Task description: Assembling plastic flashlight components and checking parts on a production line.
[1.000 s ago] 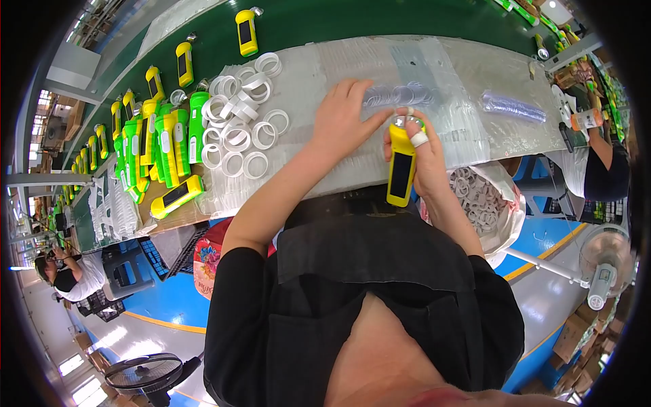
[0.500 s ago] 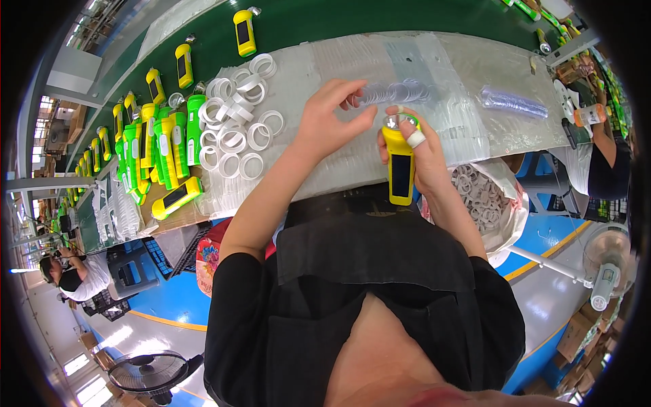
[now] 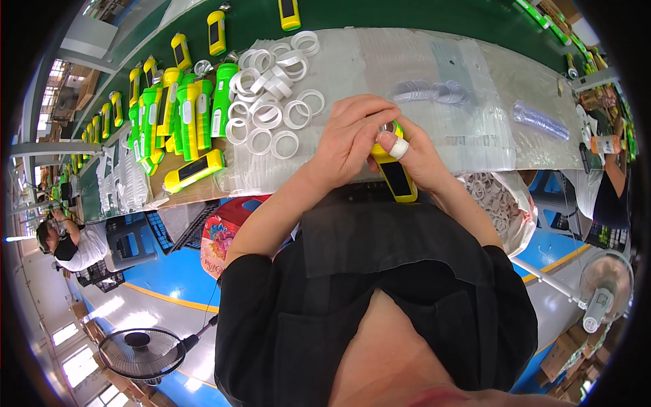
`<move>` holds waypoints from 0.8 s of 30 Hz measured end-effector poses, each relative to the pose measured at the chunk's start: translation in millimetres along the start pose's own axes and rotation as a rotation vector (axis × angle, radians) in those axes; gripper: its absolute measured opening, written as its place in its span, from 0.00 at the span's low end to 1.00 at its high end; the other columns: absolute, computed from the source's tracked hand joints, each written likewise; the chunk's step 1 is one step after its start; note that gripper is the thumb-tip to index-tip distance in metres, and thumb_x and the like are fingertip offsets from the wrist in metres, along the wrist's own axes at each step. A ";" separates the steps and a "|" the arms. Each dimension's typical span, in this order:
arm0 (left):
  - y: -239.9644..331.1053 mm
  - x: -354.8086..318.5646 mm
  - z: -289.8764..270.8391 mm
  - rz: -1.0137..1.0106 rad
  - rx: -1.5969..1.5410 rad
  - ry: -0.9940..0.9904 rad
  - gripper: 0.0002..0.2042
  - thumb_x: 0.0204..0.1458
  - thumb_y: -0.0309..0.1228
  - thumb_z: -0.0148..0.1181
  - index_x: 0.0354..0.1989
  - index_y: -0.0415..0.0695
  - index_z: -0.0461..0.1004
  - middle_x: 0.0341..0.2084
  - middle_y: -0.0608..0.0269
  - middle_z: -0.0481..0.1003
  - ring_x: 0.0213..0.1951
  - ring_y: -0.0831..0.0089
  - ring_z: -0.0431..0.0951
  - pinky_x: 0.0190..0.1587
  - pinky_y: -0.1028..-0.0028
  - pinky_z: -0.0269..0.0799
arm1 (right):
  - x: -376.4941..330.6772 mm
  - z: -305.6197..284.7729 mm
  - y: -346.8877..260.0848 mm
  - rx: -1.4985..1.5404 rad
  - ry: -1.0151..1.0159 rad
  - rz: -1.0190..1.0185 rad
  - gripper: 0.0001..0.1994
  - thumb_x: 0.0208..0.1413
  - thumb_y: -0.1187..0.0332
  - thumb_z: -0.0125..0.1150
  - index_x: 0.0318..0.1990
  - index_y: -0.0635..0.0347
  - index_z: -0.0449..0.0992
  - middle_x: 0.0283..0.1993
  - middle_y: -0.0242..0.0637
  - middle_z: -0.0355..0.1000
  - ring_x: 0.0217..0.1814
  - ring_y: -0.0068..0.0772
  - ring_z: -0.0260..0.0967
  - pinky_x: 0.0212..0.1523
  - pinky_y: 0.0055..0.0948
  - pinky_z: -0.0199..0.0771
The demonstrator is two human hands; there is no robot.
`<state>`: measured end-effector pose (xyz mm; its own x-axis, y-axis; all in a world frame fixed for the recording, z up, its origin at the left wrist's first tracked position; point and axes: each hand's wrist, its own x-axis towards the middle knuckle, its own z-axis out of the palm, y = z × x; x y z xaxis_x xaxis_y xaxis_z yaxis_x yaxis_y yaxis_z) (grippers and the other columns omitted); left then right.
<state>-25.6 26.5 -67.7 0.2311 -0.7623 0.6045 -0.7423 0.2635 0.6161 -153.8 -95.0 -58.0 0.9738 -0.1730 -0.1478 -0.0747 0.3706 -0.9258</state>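
Note:
A yellow flashlight (image 3: pixel 398 179) with a dark panel on its side is in my right hand (image 3: pixel 419 157), tilted, its clear head upward and its butt toward my apron. White tape wraps the right thumb. Curled over the flashlight's head is my left hand (image 3: pixel 354 139), its fingers closed and touching the right hand's fingers. Whatever the left fingertips pinch is hidden. Just beyond my hands, a row of clear round discs (image 3: pixel 430 93) lies overlapped on the plastic-covered table. White rings (image 3: pixel 269 115) are heaped left of my hands.
Several yellow and green flashlights (image 3: pixel 183 115) crowd the table's left side, with one yellow flashlight (image 3: pixel 194 171) near the front edge. A further disc stack (image 3: pixel 540 121) lies at right. A white sack of rings (image 3: pixel 498 210) stands below the edge. Fans (image 3: pixel 140 356) flank me; other people sit left and right.
My left hand has left the row of clear discs and come down onto the flashlight's head. The right hand still holds the flashlight, now tilted more. The whole view has shifted.

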 end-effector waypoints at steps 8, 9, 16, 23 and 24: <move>-5.9 0.8 -23.7 -0.015 0.094 0.123 0.18 0.56 0.29 0.51 0.56 0.41 0.70 0.58 0.52 0.68 0.59 0.53 0.67 0.61 0.60 0.59 | 31.5 4.5 -2.5 0.008 -0.156 -0.186 0.18 0.63 0.59 0.54 0.54 0.60 0.65 0.37 0.37 0.70 0.32 0.26 0.70 0.34 0.26 0.71; -6.8 2.3 -28.1 -0.074 0.037 0.205 0.21 0.56 0.31 0.53 0.59 0.41 0.68 0.60 0.51 0.66 0.60 0.53 0.66 0.61 0.59 0.59 | 39.0 4.7 -8.9 0.011 -0.181 -0.260 0.18 0.63 0.60 0.55 0.54 0.60 0.64 0.36 0.38 0.70 0.32 0.26 0.69 0.34 0.26 0.71; -47.1 -4.0 -68.5 -0.211 0.822 -0.351 0.27 0.48 0.42 0.64 0.58 0.56 0.70 0.41 0.57 0.75 0.46 0.60 0.74 0.50 0.60 0.64 | 74.4 -2.4 -6.9 -0.096 -0.052 -0.417 0.27 0.57 0.47 0.59 0.53 0.58 0.64 0.33 0.40 0.70 0.29 0.27 0.67 0.32 0.25 0.68; -53.4 25.7 -79.6 -0.307 0.156 0.092 0.19 0.52 0.31 0.65 0.53 0.49 0.73 0.39 0.56 0.73 0.41 0.64 0.78 0.41 0.68 0.76 | 69.7 -4.0 -8.4 -0.107 -0.087 -0.418 0.27 0.56 0.47 0.60 0.53 0.57 0.63 0.33 0.40 0.70 0.30 0.27 0.67 0.33 0.25 0.68; -57.9 32.4 -78.0 -0.356 -0.076 0.204 0.19 0.53 0.29 0.65 0.54 0.47 0.72 0.39 0.58 0.73 0.43 0.68 0.78 0.43 0.69 0.77 | 69.6 -5.7 -7.8 -0.113 -0.105 -0.414 0.28 0.56 0.46 0.60 0.54 0.58 0.63 0.34 0.40 0.70 0.31 0.27 0.67 0.33 0.25 0.68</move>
<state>73.8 32.6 -44.4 0.5900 -0.6833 0.4301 -0.5468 0.0539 0.8355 -86.7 -115.1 -63.1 0.9428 -0.1901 0.2739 0.3086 0.1867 -0.9327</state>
